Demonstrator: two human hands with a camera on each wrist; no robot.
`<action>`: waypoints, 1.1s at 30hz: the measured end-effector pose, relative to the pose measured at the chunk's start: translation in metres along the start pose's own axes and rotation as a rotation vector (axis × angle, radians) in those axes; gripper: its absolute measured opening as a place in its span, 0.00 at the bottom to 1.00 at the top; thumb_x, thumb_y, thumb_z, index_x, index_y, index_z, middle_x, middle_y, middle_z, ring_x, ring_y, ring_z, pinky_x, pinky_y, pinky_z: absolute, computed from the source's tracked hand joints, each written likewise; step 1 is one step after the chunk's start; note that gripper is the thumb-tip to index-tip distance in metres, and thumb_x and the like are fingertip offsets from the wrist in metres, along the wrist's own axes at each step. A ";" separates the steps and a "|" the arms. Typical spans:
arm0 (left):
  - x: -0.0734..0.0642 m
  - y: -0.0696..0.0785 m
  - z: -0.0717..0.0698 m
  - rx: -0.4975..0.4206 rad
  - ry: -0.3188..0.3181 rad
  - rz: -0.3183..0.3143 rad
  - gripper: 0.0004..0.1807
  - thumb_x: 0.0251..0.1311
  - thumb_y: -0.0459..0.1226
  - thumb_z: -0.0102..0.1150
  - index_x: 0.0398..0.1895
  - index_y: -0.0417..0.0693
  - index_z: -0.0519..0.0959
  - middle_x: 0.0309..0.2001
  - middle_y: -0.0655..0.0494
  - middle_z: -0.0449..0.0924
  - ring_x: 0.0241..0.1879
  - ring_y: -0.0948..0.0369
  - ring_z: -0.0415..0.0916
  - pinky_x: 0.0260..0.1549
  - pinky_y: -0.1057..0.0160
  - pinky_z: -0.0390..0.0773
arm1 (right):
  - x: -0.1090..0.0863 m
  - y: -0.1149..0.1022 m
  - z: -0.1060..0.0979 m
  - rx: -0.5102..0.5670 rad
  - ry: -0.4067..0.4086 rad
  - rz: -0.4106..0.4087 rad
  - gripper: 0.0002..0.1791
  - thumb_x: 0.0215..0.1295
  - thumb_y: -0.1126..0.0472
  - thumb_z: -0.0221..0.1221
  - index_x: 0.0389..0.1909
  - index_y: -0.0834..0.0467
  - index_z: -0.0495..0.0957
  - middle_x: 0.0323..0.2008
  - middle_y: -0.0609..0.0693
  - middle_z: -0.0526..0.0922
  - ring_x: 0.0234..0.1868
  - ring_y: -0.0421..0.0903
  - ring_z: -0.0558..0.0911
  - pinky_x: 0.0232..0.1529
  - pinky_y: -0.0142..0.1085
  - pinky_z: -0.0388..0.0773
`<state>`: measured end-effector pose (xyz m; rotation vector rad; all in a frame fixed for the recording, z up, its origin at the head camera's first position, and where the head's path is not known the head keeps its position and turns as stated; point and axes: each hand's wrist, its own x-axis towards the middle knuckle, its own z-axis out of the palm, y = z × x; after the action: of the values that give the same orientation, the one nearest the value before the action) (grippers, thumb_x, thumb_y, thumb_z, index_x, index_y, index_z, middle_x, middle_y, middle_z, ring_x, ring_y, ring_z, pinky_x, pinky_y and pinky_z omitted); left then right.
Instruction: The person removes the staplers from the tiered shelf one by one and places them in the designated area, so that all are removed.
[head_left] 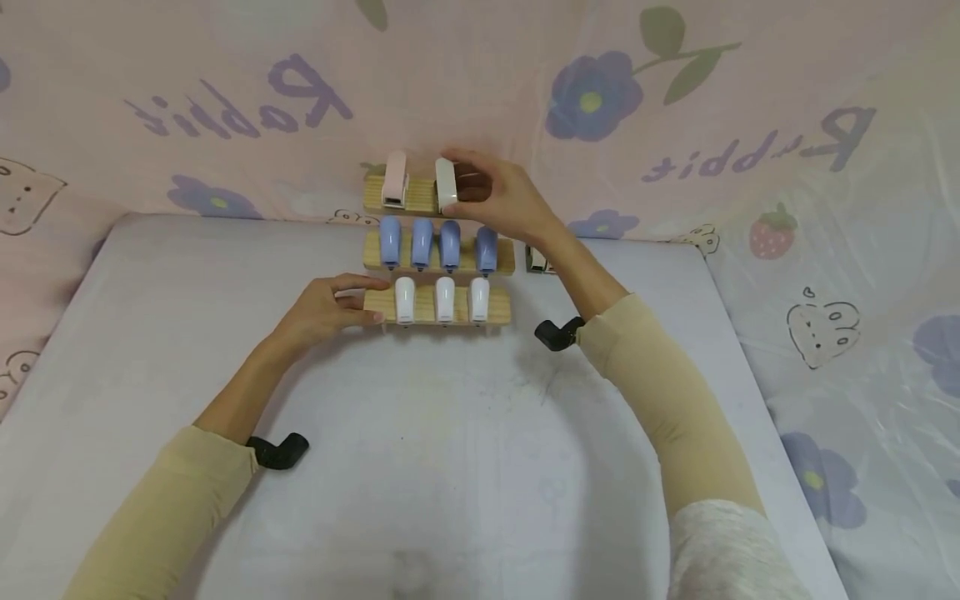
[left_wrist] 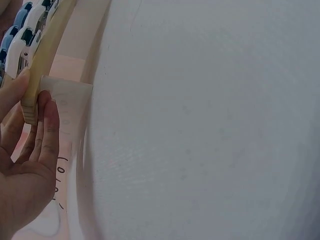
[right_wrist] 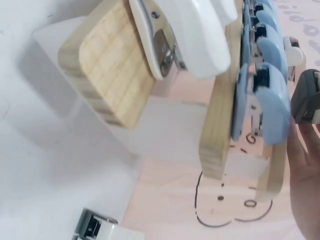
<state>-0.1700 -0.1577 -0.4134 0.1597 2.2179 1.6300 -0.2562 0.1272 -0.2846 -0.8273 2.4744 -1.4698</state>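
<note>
My right hand (head_left: 510,196) holds a white stapler (head_left: 446,185) at the top wooden shelf (head_left: 422,193), thumb and fingers on its sides. Left of it on that shelf stands a pink stapler (head_left: 395,179). In the right wrist view the held stapler's grey base (right_wrist: 306,95) shows at the right edge. My left hand (head_left: 318,312) grips the left end of the lowest shelf (head_left: 378,306), thumb above and fingers beneath in the left wrist view. Three white staplers (head_left: 445,300) stand on this shelf. Several blue staplers (head_left: 422,242) line the middle shelf (head_left: 500,257).
Another stapler (head_left: 537,260), white with grey, lies on the white table (head_left: 420,467) right of the rack, partly hidden by the right forearm. A printed pink curtain (head_left: 465,67) hangs behind the rack. Black wrist mounts (head_left: 279,451) stick out from both sleeves.
</note>
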 end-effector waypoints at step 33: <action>-0.001 -0.001 0.000 0.097 0.006 0.017 0.32 0.53 0.46 0.75 0.63 0.51 0.78 0.71 0.48 0.66 0.62 0.45 0.73 0.54 0.50 0.76 | -0.043 0.051 -0.058 0.076 0.138 0.043 0.39 0.55 0.71 0.70 0.70 0.56 0.69 0.60 0.57 0.75 0.57 0.54 0.78 0.60 0.45 0.74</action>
<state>-0.1691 -0.1586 -0.4137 0.2005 2.3074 1.5342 -0.2625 0.2133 -0.3040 -0.6764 2.4966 -1.6470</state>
